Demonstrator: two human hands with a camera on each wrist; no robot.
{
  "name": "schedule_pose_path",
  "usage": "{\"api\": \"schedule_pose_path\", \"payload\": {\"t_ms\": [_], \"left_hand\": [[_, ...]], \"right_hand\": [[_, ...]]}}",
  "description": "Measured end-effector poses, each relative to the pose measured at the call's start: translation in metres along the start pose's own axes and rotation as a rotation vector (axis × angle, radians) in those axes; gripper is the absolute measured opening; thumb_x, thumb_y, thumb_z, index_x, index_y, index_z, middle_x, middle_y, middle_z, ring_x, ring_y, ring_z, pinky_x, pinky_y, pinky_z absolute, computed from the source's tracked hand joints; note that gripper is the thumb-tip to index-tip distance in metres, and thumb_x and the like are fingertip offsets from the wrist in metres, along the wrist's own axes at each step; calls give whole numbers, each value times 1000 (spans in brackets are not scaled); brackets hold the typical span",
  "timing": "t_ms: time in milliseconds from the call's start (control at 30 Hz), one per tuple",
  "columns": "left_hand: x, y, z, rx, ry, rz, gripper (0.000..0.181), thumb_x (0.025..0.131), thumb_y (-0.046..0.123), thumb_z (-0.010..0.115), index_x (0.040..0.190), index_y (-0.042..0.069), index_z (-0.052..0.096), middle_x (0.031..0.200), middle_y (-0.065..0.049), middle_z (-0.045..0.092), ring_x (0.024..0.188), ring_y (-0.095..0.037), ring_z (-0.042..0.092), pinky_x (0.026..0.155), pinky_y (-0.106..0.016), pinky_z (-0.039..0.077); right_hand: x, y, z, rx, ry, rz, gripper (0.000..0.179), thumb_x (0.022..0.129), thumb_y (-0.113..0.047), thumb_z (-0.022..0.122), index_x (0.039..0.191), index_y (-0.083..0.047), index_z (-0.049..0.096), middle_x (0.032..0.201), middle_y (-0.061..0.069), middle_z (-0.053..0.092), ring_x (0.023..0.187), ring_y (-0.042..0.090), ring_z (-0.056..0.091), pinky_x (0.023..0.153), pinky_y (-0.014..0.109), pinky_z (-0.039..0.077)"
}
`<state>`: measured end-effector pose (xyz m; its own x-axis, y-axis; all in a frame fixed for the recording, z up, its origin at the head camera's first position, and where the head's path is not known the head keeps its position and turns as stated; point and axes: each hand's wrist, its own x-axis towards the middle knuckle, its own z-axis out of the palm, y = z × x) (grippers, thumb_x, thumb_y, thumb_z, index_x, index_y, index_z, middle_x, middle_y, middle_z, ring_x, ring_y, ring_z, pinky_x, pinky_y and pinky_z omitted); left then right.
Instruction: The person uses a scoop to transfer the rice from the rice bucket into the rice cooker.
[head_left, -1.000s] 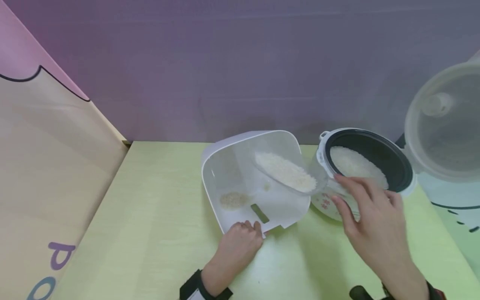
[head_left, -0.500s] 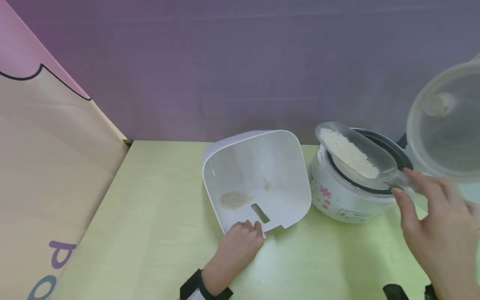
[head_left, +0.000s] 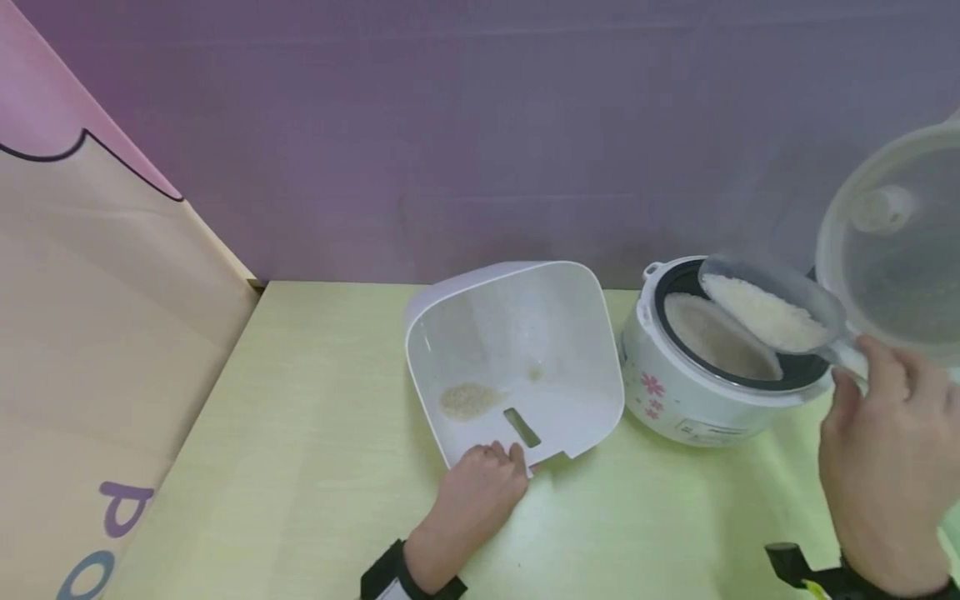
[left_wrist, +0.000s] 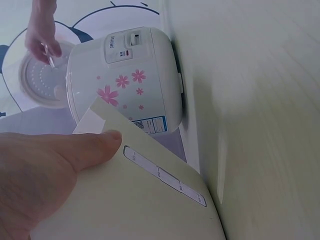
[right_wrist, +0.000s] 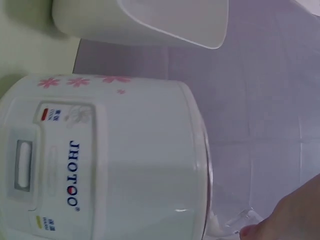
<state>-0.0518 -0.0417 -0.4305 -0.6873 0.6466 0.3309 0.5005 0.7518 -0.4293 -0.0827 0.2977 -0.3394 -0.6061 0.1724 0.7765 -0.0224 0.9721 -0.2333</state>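
My left hand point(head_left: 483, 493) grips the near rim of a white plastic rice bin point(head_left: 555, 325), thumb outside and fingertips over the edge. The bin leans with its mouth towards me, and a thin patch of rice point(head_left: 468, 401) lies inside. My right hand point(head_left: 892, 442) pinches the handle of a clear scoop point(head_left: 798, 290), heaped with white rice. The scoop is level above the mouth of a white rice cooker point(head_left: 697, 412) with pink flowers. Rice point(head_left: 712, 333) shows in the cooker's dark pot, partly hidden by the scoop. In the right wrist view the scoop point(right_wrist: 245, 220) is mostly hidden.
The cooker's translucent lid point(head_left: 907, 242) stands raised at the far right, close behind the scoop. A purple-grey backdrop point(head_left: 480, 142) rises behind the pale green table point(head_left: 315, 417). A printed panel point(head_left: 112, 333) borders the left side.
My right hand has carried the full scoop right, from the bin to over the cooker's pot. My left hand and the bin have stayed in place.
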Motion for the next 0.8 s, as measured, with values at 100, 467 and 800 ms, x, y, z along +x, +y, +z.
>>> {"api": "schedule_pose_path", "payload": {"t_ms": [100, 467, 800], "left_hand": [[0, 0, 0, -2, 16, -3, 23, 93, 35, 73, 90, 13, 77, 62, 4, 62, 51, -3, 50, 45, -18, 35], [0, 0, 3, -14, 36, -6, 30, 95, 40, 70, 84, 12, 74, 59, 4, 60, 50, -4, 50, 44, -19, 35], [1, 0, 2, -20, 48, -16, 31, 95, 41, 70, 82, 13, 72, 58, 4, 58, 49, -5, 49, 44, -19, 34]], "right_hand": [[-2, 2, 5, -39, 50, -14, 27, 100, -5, 61, 124, 6, 66, 117, 37, 65, 95, 63, 55, 80, 68, 39], [-5, 1, 22, -102, 245, 29, 27, 106, -15, 53, 108, 3, 73, 109, 29, 71, 89, 58, 60, 76, 67, 39], [-5, -7, 24, -141, 331, 53, 33, 107, -17, 50, 92, 9, 62, 102, 32, 69, 85, 59, 56, 77, 69, 36]]}}
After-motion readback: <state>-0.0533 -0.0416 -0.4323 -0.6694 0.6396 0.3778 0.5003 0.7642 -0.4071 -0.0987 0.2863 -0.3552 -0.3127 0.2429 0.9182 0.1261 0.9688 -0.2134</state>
